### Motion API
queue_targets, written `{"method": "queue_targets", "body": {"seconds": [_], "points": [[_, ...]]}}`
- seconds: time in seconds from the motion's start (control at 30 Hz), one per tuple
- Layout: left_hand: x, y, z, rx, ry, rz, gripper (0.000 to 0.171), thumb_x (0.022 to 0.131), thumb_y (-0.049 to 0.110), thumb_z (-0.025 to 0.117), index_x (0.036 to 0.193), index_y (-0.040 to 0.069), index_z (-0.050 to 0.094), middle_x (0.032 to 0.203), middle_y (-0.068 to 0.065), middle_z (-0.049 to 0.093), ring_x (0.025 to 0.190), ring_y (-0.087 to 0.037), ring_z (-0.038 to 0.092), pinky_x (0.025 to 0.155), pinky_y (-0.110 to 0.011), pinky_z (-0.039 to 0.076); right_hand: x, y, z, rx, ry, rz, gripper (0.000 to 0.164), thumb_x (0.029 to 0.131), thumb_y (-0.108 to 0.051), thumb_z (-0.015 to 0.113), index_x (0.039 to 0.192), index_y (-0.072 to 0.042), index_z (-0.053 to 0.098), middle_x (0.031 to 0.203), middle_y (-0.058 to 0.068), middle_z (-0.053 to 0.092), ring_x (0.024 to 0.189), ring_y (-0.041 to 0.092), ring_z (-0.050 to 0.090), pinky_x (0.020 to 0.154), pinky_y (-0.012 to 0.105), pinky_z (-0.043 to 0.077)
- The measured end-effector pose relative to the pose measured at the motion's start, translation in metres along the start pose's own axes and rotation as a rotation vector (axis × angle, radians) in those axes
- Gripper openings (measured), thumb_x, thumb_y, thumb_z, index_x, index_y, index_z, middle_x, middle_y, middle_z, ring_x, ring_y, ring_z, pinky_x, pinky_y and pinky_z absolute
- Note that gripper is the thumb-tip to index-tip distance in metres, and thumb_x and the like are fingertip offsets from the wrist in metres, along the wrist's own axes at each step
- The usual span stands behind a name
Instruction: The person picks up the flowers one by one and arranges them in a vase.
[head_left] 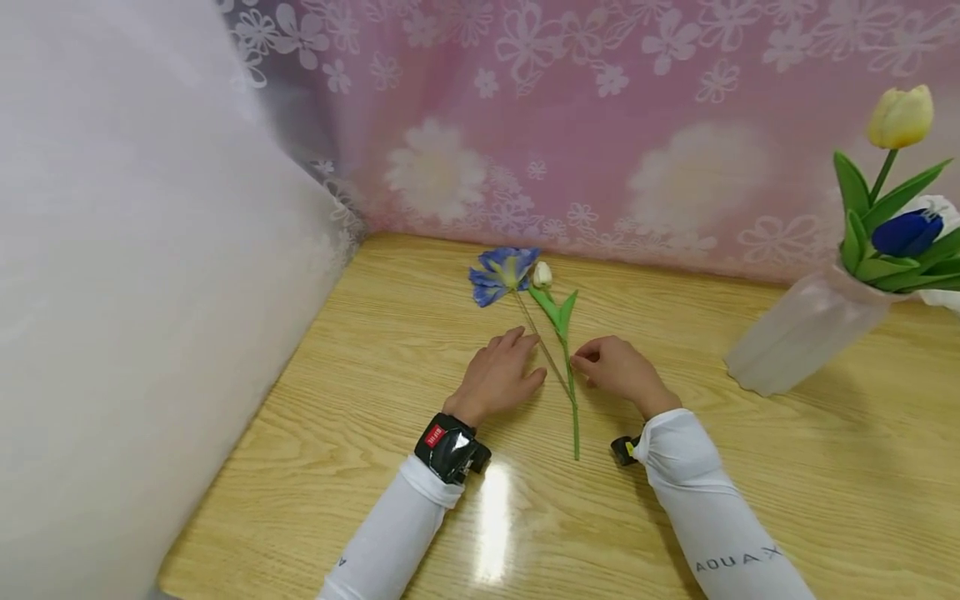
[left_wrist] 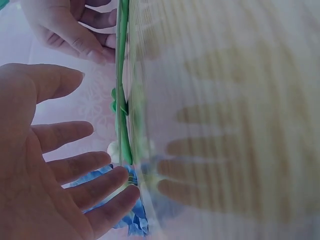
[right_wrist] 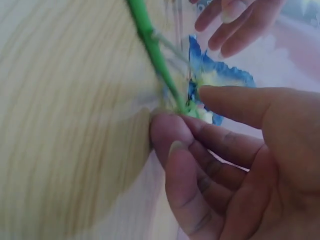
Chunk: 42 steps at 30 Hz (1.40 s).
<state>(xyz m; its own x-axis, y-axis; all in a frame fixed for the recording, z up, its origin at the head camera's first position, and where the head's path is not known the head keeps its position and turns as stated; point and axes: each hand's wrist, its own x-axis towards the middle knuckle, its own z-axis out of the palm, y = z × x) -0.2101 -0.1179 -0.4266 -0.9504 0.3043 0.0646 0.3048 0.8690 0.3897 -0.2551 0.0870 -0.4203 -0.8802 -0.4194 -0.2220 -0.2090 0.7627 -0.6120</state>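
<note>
On the wooden table lie a blue flower [head_left: 504, 273] with a thin brownish stem and a white tulip [head_left: 542, 275] with green leaves, their stems crossing low down. My left hand [head_left: 497, 375] hovers beside the blue flower's stem, its fingers spread and holding nothing, as the left wrist view shows. To the right of the tulip's green stem [head_left: 572, 396] is my right hand [head_left: 618, 368], fingers loosely bent and fingertips right at the stem. In the right wrist view a gap shows between thumb [right_wrist: 230, 102] and forefinger, with the stem [right_wrist: 155, 55] passing beyond them.
A pale ribbed vase [head_left: 813, 329] stands at the right, holding a yellow tulip [head_left: 900, 118], a dark blue tulip [head_left: 907, 233] and green leaves. A pink floral curtain [head_left: 570, 150] runs along the back edge, and a white sheet [head_left: 150, 250] hangs at the left.
</note>
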Motion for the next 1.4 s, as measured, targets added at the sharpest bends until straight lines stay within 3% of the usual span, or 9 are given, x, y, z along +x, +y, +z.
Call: {"method": "queue_targets", "body": {"seconds": [0.17,0.4,0.7,0.93,1.1,1.4], "points": [[-0.002,-0.001,0.001,-0.009,0.005,-0.002,0.049,0.097,0.035,0.053,0.14,0.012,0.049,0.145,-0.013,0.04,0.128,-0.032,0.043,0.097,-0.047,0.041,0.003,-0.005,0.004,-0.024,0.015,0.034,0.034,0.098,-0.027,0.056,0.115,0.001,0.066,0.095,0.007,0.069,0.071,0.014,0.065,0.069,0.037,0.051],[-0.004,-0.003,0.001,-0.011,0.007,-0.002,0.049,0.096,0.036,0.053,0.14,0.012,0.049,0.145,-0.013,0.04,0.129,-0.032,0.042,0.098,-0.047,0.04,0.001,-0.007,0.008,-0.07,0.119,0.078,0.025,0.094,-0.027,0.06,0.094,-0.004,0.071,0.066,-0.001,0.063,0.059,0.015,0.055,0.053,0.031,0.042],[-0.005,-0.002,-0.001,-0.01,0.013,0.003,0.049,0.096,0.036,0.053,0.139,0.012,0.05,0.145,-0.013,0.041,0.128,-0.031,0.043,0.097,-0.047,0.041,0.003,-0.012,0.009,-0.06,0.111,0.127,0.023,0.091,-0.022,0.061,0.075,-0.008,0.071,0.061,0.0,0.065,0.055,0.015,0.058,0.049,0.03,0.042],[-0.007,-0.003,-0.001,-0.012,0.01,-0.005,0.05,0.096,0.036,0.053,0.14,0.012,0.049,0.145,-0.013,0.04,0.129,-0.031,0.042,0.098,-0.047,0.041,0.001,-0.013,0.006,0.002,0.097,0.139,0.021,0.091,-0.018,0.06,0.078,-0.006,0.072,0.063,0.002,0.066,0.058,0.016,0.06,0.054,0.031,0.046],[-0.008,-0.004,-0.003,-0.017,0.02,-0.004,0.05,0.097,0.035,0.053,0.141,0.012,0.047,0.146,-0.013,0.039,0.129,-0.032,0.042,0.097,-0.047,0.041,-0.003,-0.014,0.002,0.028,0.142,0.154,0.022,0.091,-0.021,0.059,0.091,-0.005,0.073,0.066,0.002,0.068,0.062,0.016,0.061,0.057,0.031,0.046],[-0.005,0.007,-0.004,-0.049,0.034,0.057,0.053,0.097,0.037,0.052,0.143,0.012,0.044,0.147,-0.012,0.038,0.128,-0.031,0.042,0.098,-0.046,0.041,-0.022,-0.018,-0.016,0.027,0.325,0.131,0.024,0.092,-0.028,0.057,0.1,-0.009,0.07,0.076,0.002,0.071,0.068,0.019,0.066,0.053,0.032,0.045]]}}
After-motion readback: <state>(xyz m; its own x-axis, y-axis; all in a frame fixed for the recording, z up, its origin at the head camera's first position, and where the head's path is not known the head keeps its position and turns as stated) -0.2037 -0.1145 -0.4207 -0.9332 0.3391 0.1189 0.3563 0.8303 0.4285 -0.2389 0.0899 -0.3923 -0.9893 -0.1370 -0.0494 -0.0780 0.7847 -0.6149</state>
